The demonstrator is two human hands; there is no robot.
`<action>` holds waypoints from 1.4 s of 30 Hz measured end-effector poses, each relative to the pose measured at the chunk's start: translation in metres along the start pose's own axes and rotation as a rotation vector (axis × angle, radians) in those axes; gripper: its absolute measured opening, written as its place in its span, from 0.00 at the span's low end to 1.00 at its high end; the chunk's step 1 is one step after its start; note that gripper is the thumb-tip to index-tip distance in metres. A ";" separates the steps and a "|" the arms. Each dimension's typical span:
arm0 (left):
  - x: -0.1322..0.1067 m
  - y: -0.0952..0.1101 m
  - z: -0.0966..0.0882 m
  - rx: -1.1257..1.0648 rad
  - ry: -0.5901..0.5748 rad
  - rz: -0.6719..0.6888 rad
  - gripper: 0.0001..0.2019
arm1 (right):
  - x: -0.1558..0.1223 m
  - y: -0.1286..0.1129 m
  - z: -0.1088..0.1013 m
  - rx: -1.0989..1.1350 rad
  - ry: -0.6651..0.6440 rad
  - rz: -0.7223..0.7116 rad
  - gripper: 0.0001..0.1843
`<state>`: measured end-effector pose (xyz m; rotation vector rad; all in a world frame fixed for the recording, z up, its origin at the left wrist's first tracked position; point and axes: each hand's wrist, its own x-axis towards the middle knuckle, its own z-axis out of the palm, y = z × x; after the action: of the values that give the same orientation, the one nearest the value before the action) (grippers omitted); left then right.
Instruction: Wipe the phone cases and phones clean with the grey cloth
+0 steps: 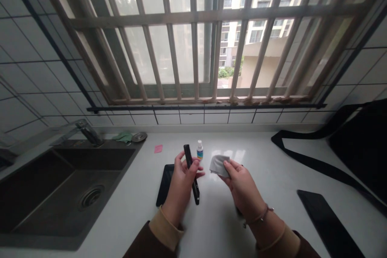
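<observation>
Over the white table (pixel 217 221), before a barred window (pixel 169 18), a black device (pixel 188 155) is clamped by the fingers of the left hand (pixel 182 175), a grey cloth (pixel 219 165) by those of the right hand (pixel 243 183)

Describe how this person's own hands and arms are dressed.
The left hand and right hand are both bare. The arms wear dark brown sleeves ending in tan cuffs. A thin bracelet with small beads or charms, too blurred to tell which, circles the right wrist.
</observation>
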<state>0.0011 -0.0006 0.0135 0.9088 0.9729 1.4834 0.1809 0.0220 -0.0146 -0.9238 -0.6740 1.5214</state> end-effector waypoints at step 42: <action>-0.001 -0.013 0.009 -0.248 0.027 -0.248 0.22 | -0.010 0.007 0.001 -0.524 -0.223 -0.302 0.22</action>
<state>0.0144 0.0003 0.0053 0.5697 0.8643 1.3694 0.1769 0.0113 -0.0179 -0.9861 -1.3548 1.2032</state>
